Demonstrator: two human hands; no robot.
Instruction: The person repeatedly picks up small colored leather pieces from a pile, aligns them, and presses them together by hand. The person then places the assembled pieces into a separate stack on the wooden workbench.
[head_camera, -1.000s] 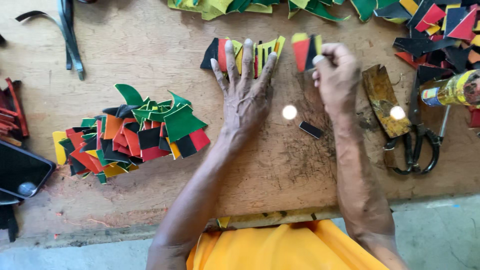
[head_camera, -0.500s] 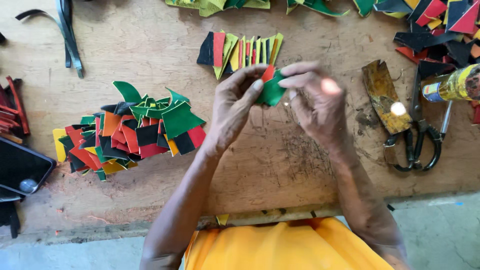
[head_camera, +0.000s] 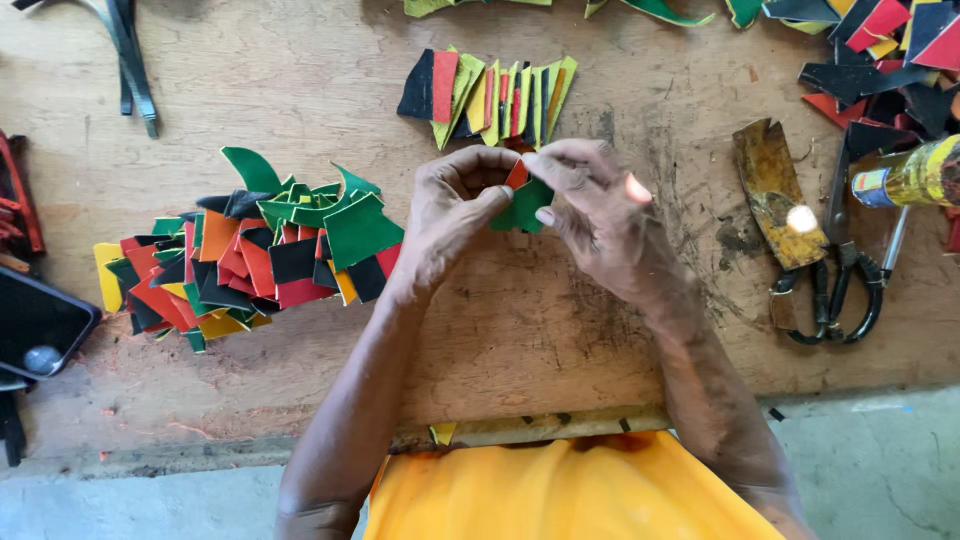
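My left hand (head_camera: 455, 215) and my right hand (head_camera: 590, 205) meet over the middle of the wooden table (head_camera: 300, 70). Together they pinch a small stack of cut pieces (head_camera: 522, 200), green with a red one showing on top. Just beyond my fingers lies a fanned row of black, red, yellow and green pieces (head_camera: 490, 95). To the left of my left hand sits a loose pile of coloured cut pieces (head_camera: 250, 255).
Scissors (head_camera: 840, 290) and a rusty flat blade (head_camera: 775, 195) lie at the right, beside a yellow can (head_camera: 915, 175). More coloured scraps (head_camera: 880, 60) fill the top right. Black straps (head_camera: 125, 55) lie top left, a dark phone (head_camera: 35, 325) at the left edge.
My hands lifted off the fanned row, picked up green and red pieces and brought them together toward me. The fanned row stays in place.
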